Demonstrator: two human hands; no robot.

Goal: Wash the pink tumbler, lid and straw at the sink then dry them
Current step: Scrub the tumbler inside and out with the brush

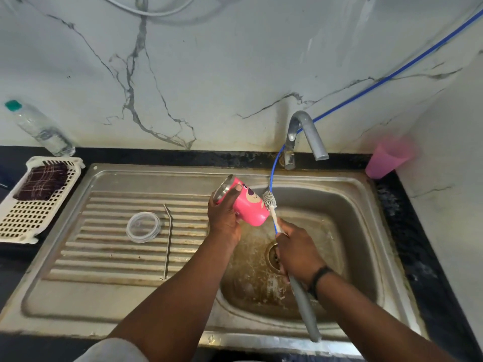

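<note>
From the head camera we look down on a steel sink (366,194) with a ribbed draining board on its left. Our left hand (224,218) is wrapped around the pink tumbler (248,205), thumb across the top near the steel rim, and holds it tilted on its side over the left edge of the basin, open mouth turned up and to the left. Our right hand (295,252) is closed around the handle of a bottle brush (269,201), whose grey bristle head lies against the tumbler's base end. The brush's grey grip sticks out below the wrist toward the sink's front edge.

The clear lid (143,227) lies flat on the draining board, and the metal straw (167,241) lies just to its right, well apart from the tumbler. A tap (305,134) rises behind the basin, and a thin blue tube (392,74) runs down from the wall past it. A white basket (15,218) with a dark checked cloth (43,181) in it sits on the counter at left, a plastic bottle (39,129) behind it. A pink cup (386,158) stands in the right corner.
</note>
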